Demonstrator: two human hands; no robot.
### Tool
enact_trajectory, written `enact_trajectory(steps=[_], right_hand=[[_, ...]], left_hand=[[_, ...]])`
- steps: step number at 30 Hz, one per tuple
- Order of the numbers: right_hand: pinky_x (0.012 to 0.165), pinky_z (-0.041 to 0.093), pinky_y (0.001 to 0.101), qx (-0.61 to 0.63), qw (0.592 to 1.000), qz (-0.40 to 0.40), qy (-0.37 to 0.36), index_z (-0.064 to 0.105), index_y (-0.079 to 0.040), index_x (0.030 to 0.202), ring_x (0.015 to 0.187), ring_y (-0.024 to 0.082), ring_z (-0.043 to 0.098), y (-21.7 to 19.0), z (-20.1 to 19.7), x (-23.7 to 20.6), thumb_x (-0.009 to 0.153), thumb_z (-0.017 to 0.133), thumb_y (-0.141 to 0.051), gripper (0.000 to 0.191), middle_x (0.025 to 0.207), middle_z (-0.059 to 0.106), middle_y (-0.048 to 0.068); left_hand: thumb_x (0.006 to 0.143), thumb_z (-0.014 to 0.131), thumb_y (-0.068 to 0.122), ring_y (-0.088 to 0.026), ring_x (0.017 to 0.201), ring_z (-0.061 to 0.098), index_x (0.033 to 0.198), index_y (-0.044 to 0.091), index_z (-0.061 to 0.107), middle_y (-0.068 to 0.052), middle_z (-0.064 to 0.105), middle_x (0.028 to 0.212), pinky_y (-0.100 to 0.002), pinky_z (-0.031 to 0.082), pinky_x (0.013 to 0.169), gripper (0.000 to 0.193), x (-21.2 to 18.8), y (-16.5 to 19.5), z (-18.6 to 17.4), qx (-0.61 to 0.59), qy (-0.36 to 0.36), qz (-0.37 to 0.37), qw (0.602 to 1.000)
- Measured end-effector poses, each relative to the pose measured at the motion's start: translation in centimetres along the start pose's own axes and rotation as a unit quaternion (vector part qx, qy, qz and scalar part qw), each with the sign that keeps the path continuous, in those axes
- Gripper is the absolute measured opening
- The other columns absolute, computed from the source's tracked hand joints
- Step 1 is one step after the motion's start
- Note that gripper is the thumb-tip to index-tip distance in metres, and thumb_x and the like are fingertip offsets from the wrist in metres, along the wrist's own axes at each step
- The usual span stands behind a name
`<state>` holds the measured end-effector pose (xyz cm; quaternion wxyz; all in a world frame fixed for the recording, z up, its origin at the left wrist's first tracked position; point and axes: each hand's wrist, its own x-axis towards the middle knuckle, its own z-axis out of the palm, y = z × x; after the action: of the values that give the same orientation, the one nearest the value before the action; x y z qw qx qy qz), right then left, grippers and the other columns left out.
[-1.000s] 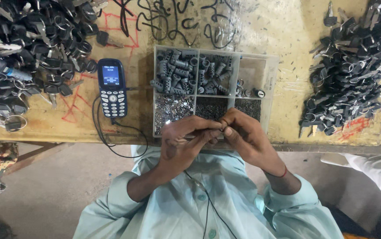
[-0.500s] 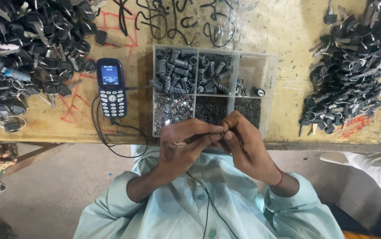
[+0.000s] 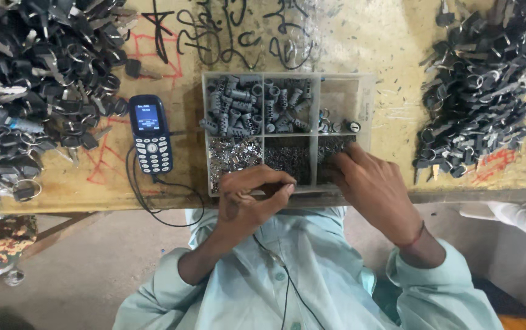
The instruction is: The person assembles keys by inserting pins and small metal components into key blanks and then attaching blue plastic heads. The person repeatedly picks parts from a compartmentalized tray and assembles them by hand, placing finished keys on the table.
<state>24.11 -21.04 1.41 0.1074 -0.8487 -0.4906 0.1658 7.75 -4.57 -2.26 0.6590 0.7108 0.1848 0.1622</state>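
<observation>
— What fills the view, biggest first?

— A yellowish wooden table, scrawled with black and red marks. Two big heaps of dark keys lie on it: one pile at the far left, another pile at the far right.

— And between them?

— A clear plastic compartment tray, six sections in two rows. The upper left and upper middle sections hold grey ribbed cylinders; the upper right one has only a few small rings. The lower row holds tiny metal bits, silvery on the left, darker in the middle and on the right.

— Where are the hands?

— The right hand rests over the tray's lower right section, fingers curled down into the small parts; I cannot tell whether it grips any. The left hand sits at the tray's near edge, closed into a loose fist, thumb pressed to fingertips; anything pinched there is hidden.

— Anything smaller?

— A dark blue keypad phone lies just left of the tray, screen lit, with a thin black cable looping off the table edge.
</observation>
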Motion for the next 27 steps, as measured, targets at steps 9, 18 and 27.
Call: enact_trajectory(steps=[9,18,27], right_hand=[[0.068,0.048,0.0480,0.107,0.993,0.046,0.034,0.059,-0.003,0.106,0.084,0.039,0.064,1.7,1.5,-1.5,0.093,0.066,-0.006,0.016,0.098,0.063,0.015],[0.063,0.050,0.0254,0.532,0.839,0.102,0.058,0.063,0.001,0.104,0.074,0.010,0.061,-1.0,1.2,-1.9,0.098,0.066,-0.002,0.008,0.097,0.061,0.008],[0.068,0.055,0.0276,0.339,0.935,-0.031,0.103,0.064,-0.001,0.104,0.079,0.017,0.068,-2.0,2.4,-2.2,0.092,0.073,-0.001,0.014,0.097,0.067,0.008]], left_hand=[[0.084,0.075,0.004,-0.011,0.071,0.071,0.095,0.003,0.075,-0.005,0.074,0.083,-0.024,0.056,0.065,0.011,0.3,0.1,-0.1,-0.017,-0.050,-0.016,0.998],[0.093,0.072,0.009,-0.009,0.074,0.070,0.101,0.000,0.075,-0.006,0.074,0.087,-0.025,0.058,0.065,0.013,-0.5,0.7,1.2,-0.090,-0.036,-0.138,0.986],[0.095,0.071,0.006,-0.013,0.084,0.076,0.105,-0.005,0.073,-0.012,0.078,0.093,-0.027,0.064,0.077,0.015,-0.6,0.9,0.7,-0.234,-0.044,-0.160,0.958]])
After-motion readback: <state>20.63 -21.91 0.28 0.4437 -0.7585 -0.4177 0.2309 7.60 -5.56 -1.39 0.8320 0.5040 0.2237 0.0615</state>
